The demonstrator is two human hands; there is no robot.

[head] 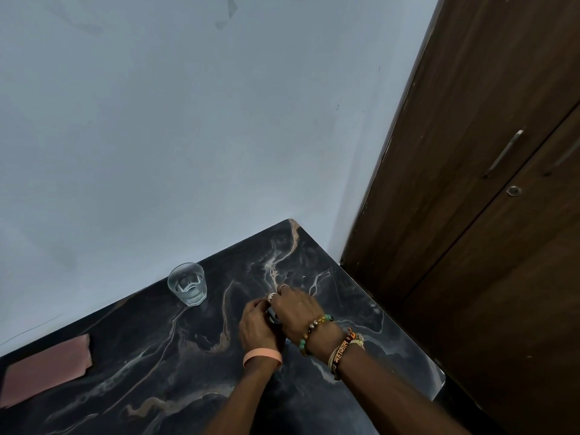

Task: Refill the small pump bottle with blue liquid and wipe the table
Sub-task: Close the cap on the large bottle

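Cloth (47,368), pink, lies flat at the far left of the surface (157,356), well apart from our working point, so a spill would spread before we could reach it. Glass (187,284) of clear liquid stands upright and uncovered near the wall, beyond and to the left of the hands; a careless elbow could tip it. We see no blue liquid, so the refill source is unconfirmed.

Left grip (257,328) is curled closed around a small dark item of which only a sliver shows. We judge it to be the pump bottle (273,318), standing on the surface right of centre. Right grip (298,310) arches over its top with fingers bent down onto it, probably at the pump head.

Risk: with both grips crowding so small a body, a hard twist could slip or tip it and spill residue. The right edge is near, and a knocked bottle could roll off toward the wardrobe (470,215).
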